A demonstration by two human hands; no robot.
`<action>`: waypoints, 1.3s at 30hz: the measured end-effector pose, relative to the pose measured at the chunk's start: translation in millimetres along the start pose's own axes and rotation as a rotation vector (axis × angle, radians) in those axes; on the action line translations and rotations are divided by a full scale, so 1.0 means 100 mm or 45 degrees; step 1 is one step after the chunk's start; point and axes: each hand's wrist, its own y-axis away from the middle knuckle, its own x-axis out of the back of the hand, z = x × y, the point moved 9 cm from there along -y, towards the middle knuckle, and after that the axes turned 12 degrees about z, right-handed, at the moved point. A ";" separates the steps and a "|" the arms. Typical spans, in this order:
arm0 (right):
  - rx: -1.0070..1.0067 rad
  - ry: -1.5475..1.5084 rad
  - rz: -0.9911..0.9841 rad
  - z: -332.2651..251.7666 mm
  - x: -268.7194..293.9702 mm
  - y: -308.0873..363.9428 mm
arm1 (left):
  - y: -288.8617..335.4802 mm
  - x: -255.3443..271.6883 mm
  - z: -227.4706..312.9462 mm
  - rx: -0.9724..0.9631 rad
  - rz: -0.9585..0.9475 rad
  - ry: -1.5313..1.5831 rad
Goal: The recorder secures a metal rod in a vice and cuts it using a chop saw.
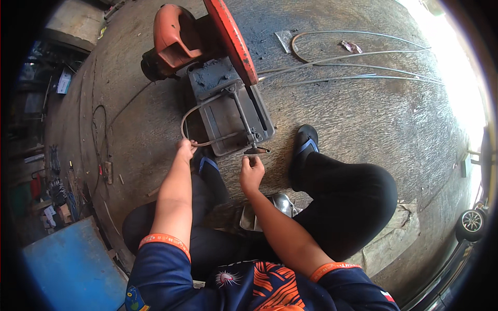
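A cut-off saw with a red guard (233, 41) and an orange-red handle stands on the floor before me. On its grey metal base (210, 116) is a clamp with a long screw (241, 111). My left hand (187, 146) is closed on a bent metal rod (191, 112), left of the base. The rod curves in a U, one leg over the base and the other reaching the clamp jaw. At the near end of the screw, my right hand (252, 171) has its fingers curled at the black clamp handle (258, 151); the fingertips partly hide their contact.
Long thin metal rods (363, 53) lie across the floor at the far right. A cable (97, 135) runs along the left. Between my legs sits a metal tray (248, 217) with a shiny object. A blue panel (75, 264) is at lower left, a car wheel (471, 221) at right.
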 end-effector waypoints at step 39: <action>1.844 0.159 -0.286 -3.42 -0.53 -0.35 | 4.59 -0.34 2.42 -1.494 -0.371 -0.216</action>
